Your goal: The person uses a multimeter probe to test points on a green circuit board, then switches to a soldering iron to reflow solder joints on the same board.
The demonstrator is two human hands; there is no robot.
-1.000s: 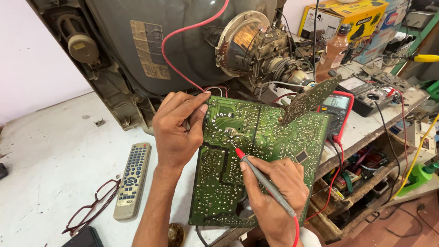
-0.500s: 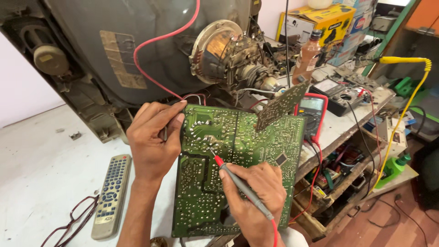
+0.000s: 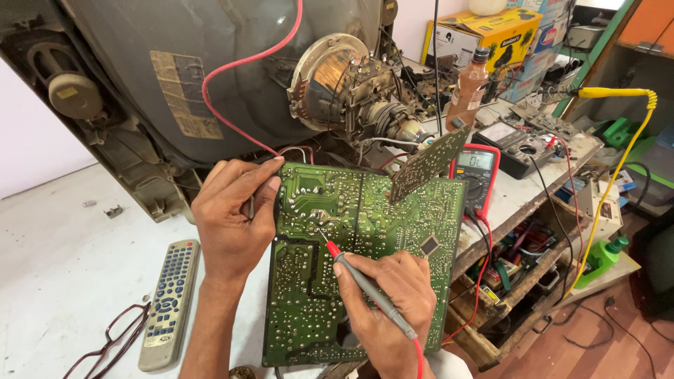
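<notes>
1. The right hand (image 3: 393, 302) pinches a red-tipped test probe (image 3: 365, 284) like a pen, fingers closed round its grey shaft; the metal tip touches the solder side of the green circuit board (image 3: 365, 238), near its upper middle. The probe's red lead runs off the bottom edge, its end cut off
2. The left hand (image 3: 232, 217) grips the board's upper left edge; a dark second probe seems to lie under its fingers, but that is hard to make out
3. The board stands tilted on the white table (image 3: 56, 267), its lower edge cut off by the frame
4. Left of the forearm lie a grey remote control (image 3: 168, 302) and red-rimmed spectacles (image 3: 112, 344), partly cut off
5. Beyond the board, a red multimeter (image 3: 477, 172) is half hidden by a small upright board
6. An open wooden drawer (image 3: 505, 274) beneath the bench holds tangled tools and wires
7. Farthest, the bare picture tube (image 3: 232, 77) fills the top
8. Since half a second ago, the probe tip has shifted slightly up the board; both hands keep their hold
</notes>
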